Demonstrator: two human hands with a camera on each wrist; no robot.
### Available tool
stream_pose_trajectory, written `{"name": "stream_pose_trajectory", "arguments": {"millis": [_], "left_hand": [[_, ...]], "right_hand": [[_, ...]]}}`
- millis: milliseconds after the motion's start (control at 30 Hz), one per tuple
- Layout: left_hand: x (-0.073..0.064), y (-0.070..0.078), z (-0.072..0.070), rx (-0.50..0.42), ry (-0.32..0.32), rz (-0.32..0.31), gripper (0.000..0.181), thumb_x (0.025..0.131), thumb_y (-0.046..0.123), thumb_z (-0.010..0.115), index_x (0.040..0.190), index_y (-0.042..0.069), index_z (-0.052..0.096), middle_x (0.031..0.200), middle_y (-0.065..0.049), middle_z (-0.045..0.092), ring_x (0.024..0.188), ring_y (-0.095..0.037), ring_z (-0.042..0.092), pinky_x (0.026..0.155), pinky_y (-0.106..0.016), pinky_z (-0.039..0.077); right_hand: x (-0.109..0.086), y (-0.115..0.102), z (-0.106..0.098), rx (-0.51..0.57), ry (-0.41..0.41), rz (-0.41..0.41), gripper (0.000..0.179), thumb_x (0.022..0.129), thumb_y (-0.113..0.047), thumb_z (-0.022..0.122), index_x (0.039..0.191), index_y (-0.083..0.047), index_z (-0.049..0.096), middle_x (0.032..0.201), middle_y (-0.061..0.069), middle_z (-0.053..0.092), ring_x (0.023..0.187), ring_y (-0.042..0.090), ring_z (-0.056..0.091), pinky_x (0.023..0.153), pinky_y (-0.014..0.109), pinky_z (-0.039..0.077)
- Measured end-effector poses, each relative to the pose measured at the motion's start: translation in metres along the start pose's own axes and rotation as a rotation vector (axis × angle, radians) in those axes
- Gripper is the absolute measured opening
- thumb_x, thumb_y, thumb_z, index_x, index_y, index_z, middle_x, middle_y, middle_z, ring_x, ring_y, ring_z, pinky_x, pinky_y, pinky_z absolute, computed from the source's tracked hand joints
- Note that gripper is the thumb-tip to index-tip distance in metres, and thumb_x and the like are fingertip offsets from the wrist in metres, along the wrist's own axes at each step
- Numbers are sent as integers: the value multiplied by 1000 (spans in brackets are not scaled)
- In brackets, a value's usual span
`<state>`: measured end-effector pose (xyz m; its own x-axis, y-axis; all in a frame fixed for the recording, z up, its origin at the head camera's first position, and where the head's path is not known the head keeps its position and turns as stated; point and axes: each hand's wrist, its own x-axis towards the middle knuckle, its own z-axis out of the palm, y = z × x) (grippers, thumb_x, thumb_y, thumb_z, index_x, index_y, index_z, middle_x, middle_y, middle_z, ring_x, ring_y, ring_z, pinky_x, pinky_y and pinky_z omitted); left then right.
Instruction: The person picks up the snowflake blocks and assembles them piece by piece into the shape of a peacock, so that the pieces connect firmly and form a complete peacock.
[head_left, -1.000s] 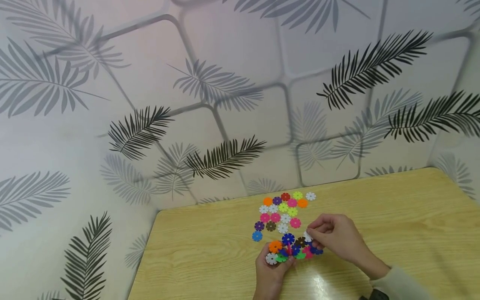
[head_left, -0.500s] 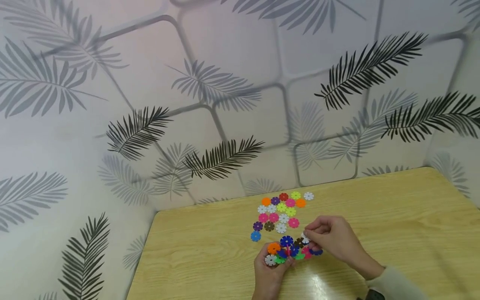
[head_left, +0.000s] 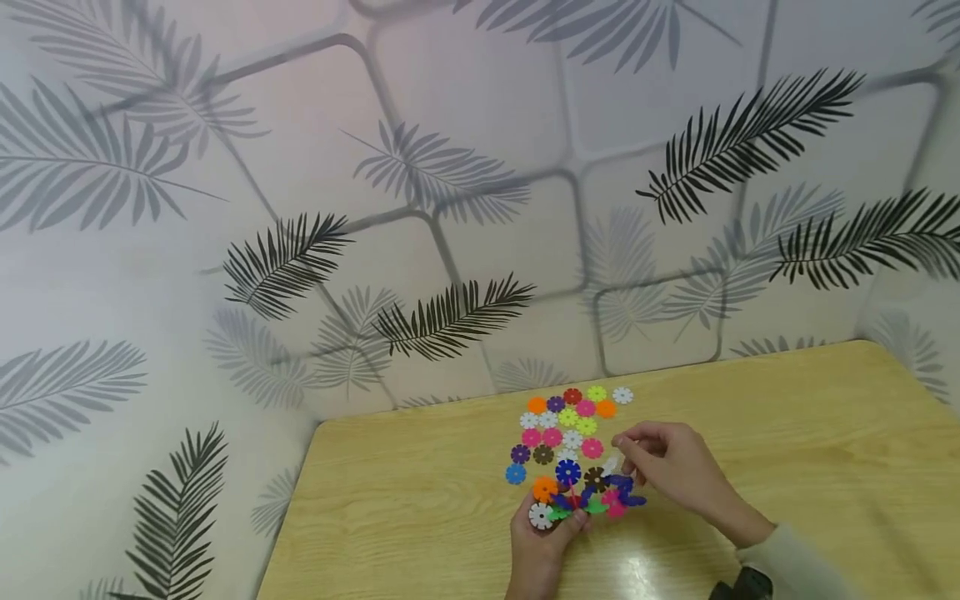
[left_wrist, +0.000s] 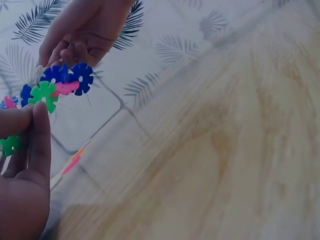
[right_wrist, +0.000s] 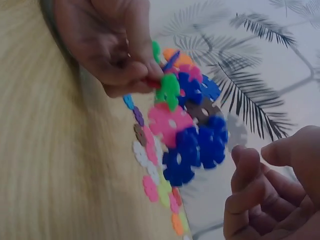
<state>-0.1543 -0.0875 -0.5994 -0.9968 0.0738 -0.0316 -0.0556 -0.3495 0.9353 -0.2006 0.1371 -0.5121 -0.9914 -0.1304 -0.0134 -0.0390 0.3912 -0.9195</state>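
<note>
My left hand pinches a built cluster of interlocking snowflake discs above the table, in blue, orange, white, green, pink and brown. The left wrist view shows the thumb and fingers of the left hand gripping it near a green disc. At the cluster's right end, a white disc stands tilted beside the brown one. My right hand hovers right at that end. In the right wrist view, thumb and forefinger of the right hand are parted, close to the white disc, holding nothing.
Several loose discs in mixed colours lie flat on the wooden table, beyond the cluster. A leaf-patterned wall rises behind the table's far edge.
My right thumb and forefinger have let go of the white disc and moved slightly off it. The cluster has tilted a little in my left hand, which keeps its grip.
</note>
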Motion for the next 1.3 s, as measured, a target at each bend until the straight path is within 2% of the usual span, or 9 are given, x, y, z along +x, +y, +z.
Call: {"name": "stream_pose_trajectory", "arguments": {"millis": [133, 300, 400, 500, 567, 733, 867, 1133, 1300], "left_hand": [[1, 0, 2, -103, -7, -47, 47, 92, -7, 79, 135, -8, 61, 120, -9, 75, 101, -18, 79, 91, -34, 68], [1, 1, 4, -168, -42, -80, 42, 93, -9, 76, 132, -4, 62, 118, -4, 74, 98, -15, 78, 92, -32, 68], [0, 2, 4, -179, -70, -66, 41, 93, -11, 75, 131, -3, 63, 118, -3, 73, 99, -12, 77, 90, -30, 67], [0, 2, 5, -177, -81, -58, 41, 92, -10, 75, 130, -1, 64, 119, -3, 73, 99, -11, 76, 88, -28, 67], [0, 3, 5, -176, -78, -60, 40, 92, -10, 75, 130, -1, 65, 120, -3, 73, 98, -11, 76, 88, -28, 67], [1, 4, 4, -183, -66, -78, 39, 92, -11, 75, 128, 1, 65, 120, -3, 72, 98, -11, 76, 88, -28, 67], [1, 3, 3, -184, -75, -69, 38, 93, -11, 74, 127, 2, 66, 120, -1, 72, 99, -10, 76, 88, -28, 67], [3, 1, 3, -182, -80, -75, 38, 93, -11, 74, 128, 0, 65, 116, -1, 74, 98, -12, 77, 88, -28, 67], [2, 2, 3, -188, -66, -109, 39, 93, -11, 76, 129, -2, 65, 113, -3, 76, 95, -13, 78, 87, -28, 67]], "right_hand": [[19, 8, -6, -69, -2, -128, 20, 109, -17, 67, 118, -3, 79, 93, 8, 80, 76, 19, 73, 64, 24, 59], [41, 28, 2, -247, -128, -283, 18, 104, -8, 72, 120, -4, 79, 108, 9, 79, 92, 15, 71, 77, 25, 60], [47, 37, 9, -303, -218, -306, 26, 96, -2, 78, 122, -3, 78, 111, 8, 72, 95, 14, 70, 79, 26, 62], [48, 42, 14, -367, -247, -331, 36, 87, 7, 82, 121, -1, 77, 113, 9, 66, 95, 15, 69, 81, 26, 63], [47, 43, 17, -406, -241, -330, 38, 81, 12, 84, 117, 1, 77, 112, 8, 63, 95, 17, 69, 81, 28, 64], [47, 39, 21, -466, -212, -239, 25, 82, 5, 90, 98, -7, 75, 102, 0, 68, 92, 15, 70, 83, 34, 66], [48, 39, 22, -487, -195, -160, 23, 82, 0, 93, 91, -15, 76, 94, -6, 73, 88, 11, 69, 85, 36, 66], [47, 47, 11, -282, -281, -123, 23, 89, 4, 85, 108, -5, 77, 103, 3, 77, 87, 13, 69, 77, 27, 64], [39, 54, 5, -234, -257, -151, 14, 91, -7, 86, 102, -11, 78, 97, -2, 76, 83, 9, 64, 75, 21, 57]]}}
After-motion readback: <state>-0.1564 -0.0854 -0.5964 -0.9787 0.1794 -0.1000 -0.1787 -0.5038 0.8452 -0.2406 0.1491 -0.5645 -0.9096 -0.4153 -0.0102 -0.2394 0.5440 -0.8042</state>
